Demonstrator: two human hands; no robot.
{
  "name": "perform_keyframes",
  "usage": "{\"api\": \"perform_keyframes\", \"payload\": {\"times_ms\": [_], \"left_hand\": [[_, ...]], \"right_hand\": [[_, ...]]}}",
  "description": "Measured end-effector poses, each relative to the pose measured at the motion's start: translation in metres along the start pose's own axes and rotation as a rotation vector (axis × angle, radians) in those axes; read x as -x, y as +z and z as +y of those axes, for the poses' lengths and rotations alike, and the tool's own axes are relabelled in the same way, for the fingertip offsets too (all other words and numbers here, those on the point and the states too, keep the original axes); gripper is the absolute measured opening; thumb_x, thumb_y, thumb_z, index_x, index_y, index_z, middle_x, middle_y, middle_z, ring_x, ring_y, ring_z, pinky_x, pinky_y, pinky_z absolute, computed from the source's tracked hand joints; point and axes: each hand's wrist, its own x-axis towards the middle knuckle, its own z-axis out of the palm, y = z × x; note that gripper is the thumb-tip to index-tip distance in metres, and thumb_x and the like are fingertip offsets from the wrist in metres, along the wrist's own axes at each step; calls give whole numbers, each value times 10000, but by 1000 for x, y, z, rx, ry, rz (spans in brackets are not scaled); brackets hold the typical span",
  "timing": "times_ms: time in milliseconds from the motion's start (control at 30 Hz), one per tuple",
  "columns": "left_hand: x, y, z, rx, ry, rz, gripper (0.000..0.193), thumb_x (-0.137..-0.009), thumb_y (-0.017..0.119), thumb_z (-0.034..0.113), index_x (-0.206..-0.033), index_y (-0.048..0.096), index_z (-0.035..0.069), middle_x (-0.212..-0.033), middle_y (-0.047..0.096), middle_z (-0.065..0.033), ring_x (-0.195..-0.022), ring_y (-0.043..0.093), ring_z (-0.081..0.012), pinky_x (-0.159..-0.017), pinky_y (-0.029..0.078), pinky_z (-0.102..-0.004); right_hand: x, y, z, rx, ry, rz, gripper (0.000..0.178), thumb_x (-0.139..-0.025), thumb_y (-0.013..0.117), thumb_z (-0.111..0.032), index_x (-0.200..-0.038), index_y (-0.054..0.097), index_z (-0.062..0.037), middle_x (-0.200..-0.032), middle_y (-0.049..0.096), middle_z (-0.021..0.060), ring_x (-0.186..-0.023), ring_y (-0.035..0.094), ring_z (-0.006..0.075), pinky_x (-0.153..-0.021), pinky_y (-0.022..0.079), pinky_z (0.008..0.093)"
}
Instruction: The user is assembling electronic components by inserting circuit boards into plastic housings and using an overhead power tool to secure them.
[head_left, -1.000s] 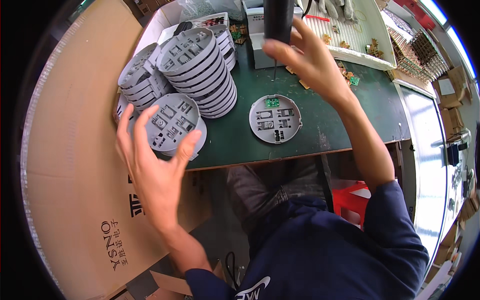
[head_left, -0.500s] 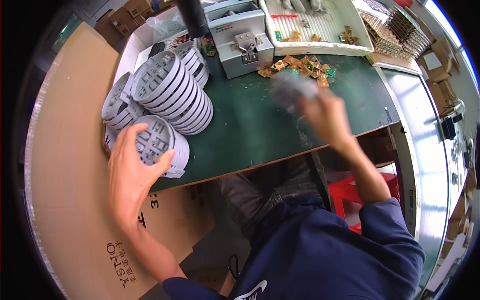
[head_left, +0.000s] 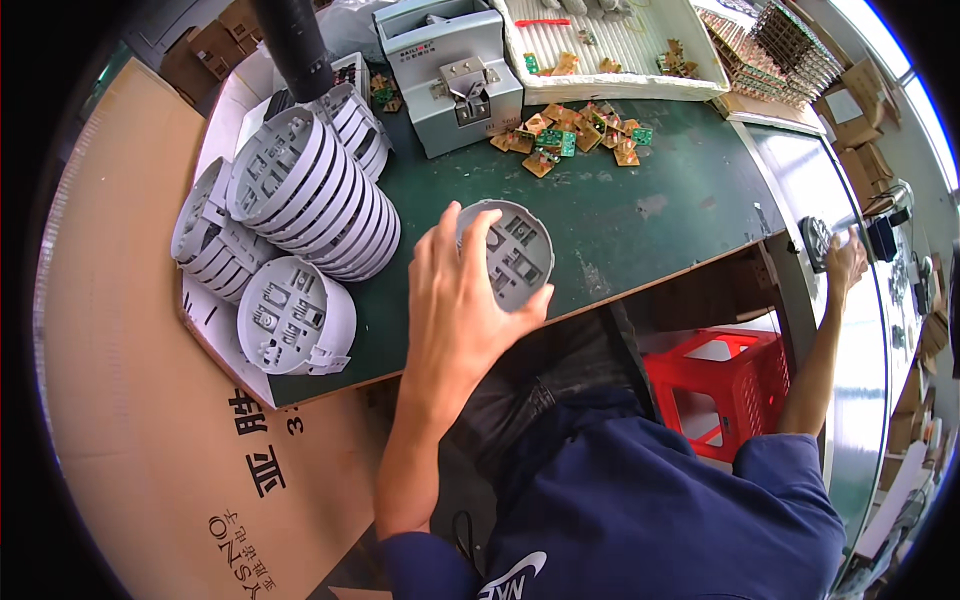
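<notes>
Closest to the eye is the person's dark blue shirt (head_left: 650, 500), with a red plastic stool (head_left: 738, 390) beyond it on the right and a large brown cardboard sheet (head_left: 140, 300) rising along the left. At the front edge of the green table (head_left: 680, 215), the left hand (head_left: 470, 280) is half curled around a grey round cover (head_left: 520, 262), fingers over its left and upper rim and thumb at its lower right; whether the cover rests on the table or is lifted cannot be told. Square cutouts show across the cover's face. Far out to the right, the right hand (head_left: 846, 258) reaches over a shiny side table (head_left: 862, 370), its fingers bent, just beside a dark round piece (head_left: 816, 243); whether it grips that piece is unclear. Left of the left hand stands a short stack of covers (head_left: 295, 315), tilted, and behind it a tall leaning stack (head_left: 330, 195) with more covers around it. Over these hangs a black screwdriver (head_left: 290, 45), its tip out of sight. Farther back, a loose heap of small circuit boards (head_left: 575, 135) lies between a grey metal box (head_left: 450, 90) and a white ribbed tray (head_left: 635, 88), which has more boards inside.
</notes>
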Motion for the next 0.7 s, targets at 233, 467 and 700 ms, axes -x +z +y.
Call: {"api": "perform_keyframes", "payload": {"times_ms": [233, 467, 700], "left_hand": [[2, -2, -20, 22, -104, -156, 1317, -612, 889, 647, -1590, 292, -4, -1633, 297, -278, -1476, 346, -447, -1199, 317, -529], [-23, -13, -43, 233, 133, -461, 1251, -590, 945, 474, -1593, 338, 40, -1679, 251, -203, -1508, 310, -394, -1217, 331, -477], [-21, 5, -11, -157, 91, -204, 1195, -615, 905, 540, -1547, 390, -1, -1522, 433, -223, -1273, 480, -397, -1122, 414, -489]], "right_hand": [[53, -226, -244, -1119, -385, -608, 294, -1018, 671, -221, -1297, 676, -127, -1017, 719, 91, -929, 668, 152, -807, 544, 321], [78, -228, -338, -850, -533, -372, 493, -906, 766, -449, -1167, 638, -50, -1046, 687, 144, -1002, 676, 352, -889, 525, 439], [74, -218, -339, -1126, -649, -371, 330, -906, 780, -247, -1096, 666, -3, -1019, 694, 159, -928, 686, 347, -846, 538, 433]]}}
